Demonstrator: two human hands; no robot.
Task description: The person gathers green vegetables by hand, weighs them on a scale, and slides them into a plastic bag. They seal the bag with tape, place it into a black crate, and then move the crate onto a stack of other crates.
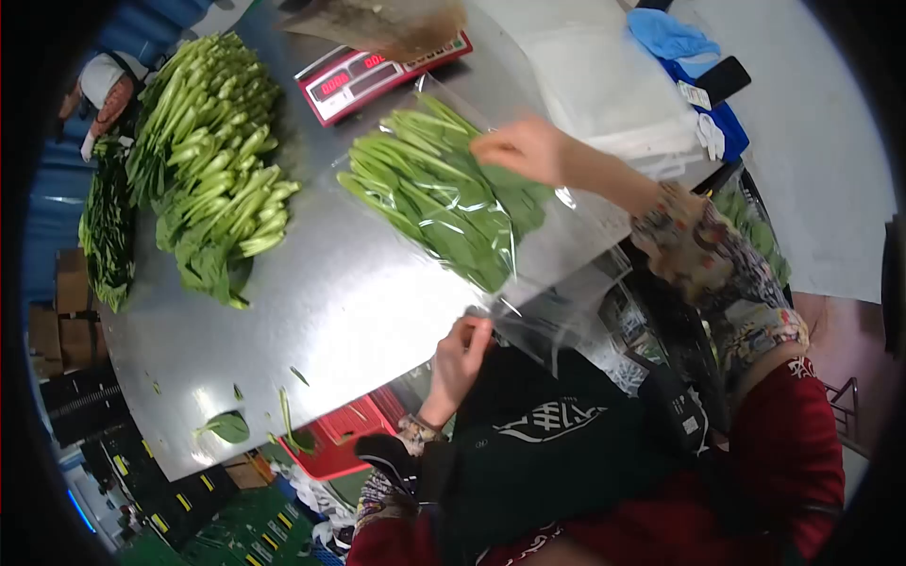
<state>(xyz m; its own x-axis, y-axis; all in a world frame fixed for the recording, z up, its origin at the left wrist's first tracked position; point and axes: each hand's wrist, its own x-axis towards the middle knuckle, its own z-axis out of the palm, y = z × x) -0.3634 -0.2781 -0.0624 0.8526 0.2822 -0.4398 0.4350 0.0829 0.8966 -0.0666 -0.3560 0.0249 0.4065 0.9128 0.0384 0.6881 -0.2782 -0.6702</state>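
Observation:
A clear plastic bag [550, 321] lies on the metal table with leafy green vegetables [444, 193] inside it, their pale stems pointing away from me and the leaves toward me. My left hand [460, 363] pinches the near edge of the bag at the table's front edge. Over the right side of the bag, my right hand [528, 151] is closed, slightly blurred, its fingertips on the film above the leaves. Just beyond the bag stands a red digital scale [351, 90] with lit displays, and a blurred brownish item [377, 26] rests on its top.
A long heap of greens [212, 141] covers the table's left side. Loose leaves [226, 427] lie near the front left edge, above a red crate [344, 429]. Stacked clear bags [604, 85] lie at right, near a phone [725, 81]. Another person [109, 90] stands far left.

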